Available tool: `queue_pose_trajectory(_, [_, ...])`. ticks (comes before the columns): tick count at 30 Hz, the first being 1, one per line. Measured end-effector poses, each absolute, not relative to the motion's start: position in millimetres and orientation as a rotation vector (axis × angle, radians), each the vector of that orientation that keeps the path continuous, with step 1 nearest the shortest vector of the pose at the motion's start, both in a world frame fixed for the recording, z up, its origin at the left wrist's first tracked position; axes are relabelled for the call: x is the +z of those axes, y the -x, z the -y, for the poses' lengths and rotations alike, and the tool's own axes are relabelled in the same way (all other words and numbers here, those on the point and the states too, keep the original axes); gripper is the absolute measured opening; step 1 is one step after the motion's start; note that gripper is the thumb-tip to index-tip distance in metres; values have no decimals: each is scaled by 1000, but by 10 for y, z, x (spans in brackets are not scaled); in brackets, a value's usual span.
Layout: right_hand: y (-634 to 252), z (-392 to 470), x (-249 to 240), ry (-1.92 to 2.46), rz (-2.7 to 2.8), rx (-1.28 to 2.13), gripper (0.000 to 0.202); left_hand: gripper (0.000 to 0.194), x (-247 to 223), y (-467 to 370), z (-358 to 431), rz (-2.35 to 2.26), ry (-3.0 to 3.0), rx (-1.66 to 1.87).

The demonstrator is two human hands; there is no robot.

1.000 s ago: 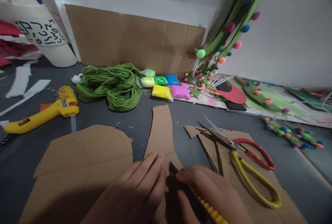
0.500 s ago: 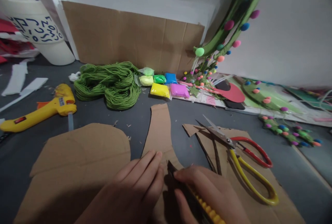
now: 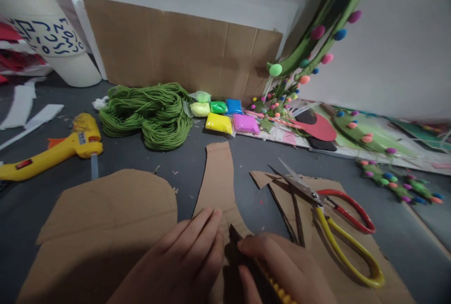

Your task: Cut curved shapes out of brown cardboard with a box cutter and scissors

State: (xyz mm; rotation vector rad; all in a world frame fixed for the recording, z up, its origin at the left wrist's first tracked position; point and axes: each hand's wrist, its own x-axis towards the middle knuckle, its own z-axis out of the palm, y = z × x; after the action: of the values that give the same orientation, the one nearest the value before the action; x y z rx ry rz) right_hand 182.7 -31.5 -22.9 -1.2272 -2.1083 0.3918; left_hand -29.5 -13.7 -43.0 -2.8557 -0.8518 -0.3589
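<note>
My left hand (image 3: 183, 261) lies flat, fingers together, pressing down a narrow cut cardboard strip (image 3: 218, 177) on the grey floor. Right beside it, my right hand (image 3: 285, 271) grips a yellow and black utility knife (image 3: 268, 280), its dark blade tip (image 3: 233, 232) resting on the cardboard just right of my left fingertips. A larger rounded cardboard piece (image 3: 112, 214) lies to the left of the strip. More cardboard (image 3: 317, 238) lies to the right, under a pair of scissors.
Scissors (image 3: 334, 214) with red and yellow handles lie open at the right. A yellow glue gun (image 3: 52, 151) lies at the left, green yarn (image 3: 148, 113) and coloured clay packets (image 3: 225, 116) behind. A cardboard sheet (image 3: 176, 50) leans on the wall. Green pom-pom decorations (image 3: 310, 45) stand at the right.
Both hands stay on the cardboard with the knife in nearly the same place. Only the view has shifted slightly.
</note>
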Motion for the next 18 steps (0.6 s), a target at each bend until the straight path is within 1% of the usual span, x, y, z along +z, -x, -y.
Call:
queue_pose_trajectory(5, [-1867, 310, -273, 1177, 2105, 412, 23, 56, -415, 302, 144, 894, 2941, -266])
queue_pose_trajectory(11, [-1897, 299, -201, 1124, 2097, 414, 25, 50, -414, 296, 159, 930, 2977, -260])
queue_pose_trajectory(14, [-1879, 274, -180, 1165, 2119, 474, 22, 48, -394, 260, 141, 944, 2980, -248])
queue_pose_trajectory(18, [-1863, 279, -185, 1207, 2109, 475, 19, 51, -366, 234, 124, 971, 2979, -264])
